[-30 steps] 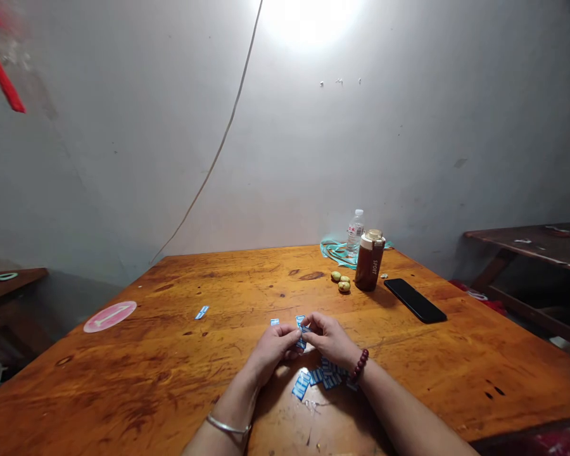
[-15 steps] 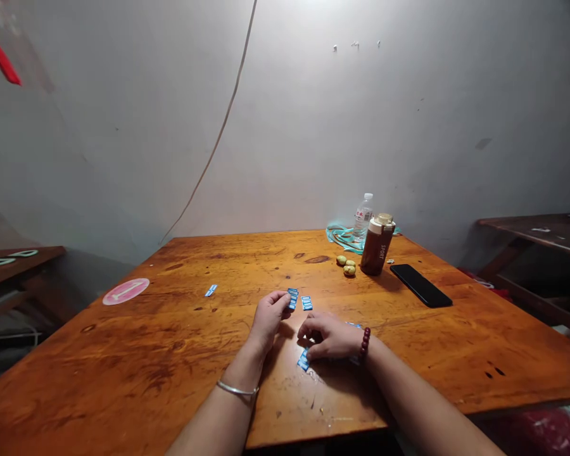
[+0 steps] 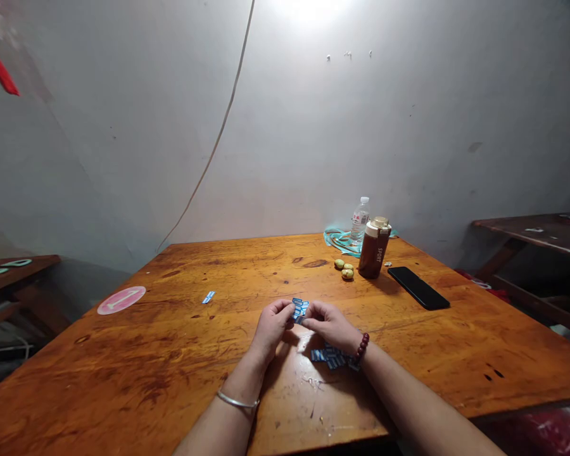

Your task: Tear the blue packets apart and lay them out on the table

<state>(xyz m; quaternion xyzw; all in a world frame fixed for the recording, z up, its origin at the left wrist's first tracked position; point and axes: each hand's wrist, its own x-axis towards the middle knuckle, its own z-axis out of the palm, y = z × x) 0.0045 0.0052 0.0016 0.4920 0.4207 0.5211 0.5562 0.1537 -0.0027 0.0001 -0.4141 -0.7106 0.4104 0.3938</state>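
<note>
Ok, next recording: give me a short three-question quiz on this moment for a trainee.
1. What are the left hand and right hand pinching between them?
2. True or false: seen from the head camera, the black smartphone lies to the right of the brown SPORT flask.
3. Which wrist wears the dark red beaded bracelet? A) left B) right

Key: 1) small blue-and-white pieces; 2) true; 3) B.
</note>
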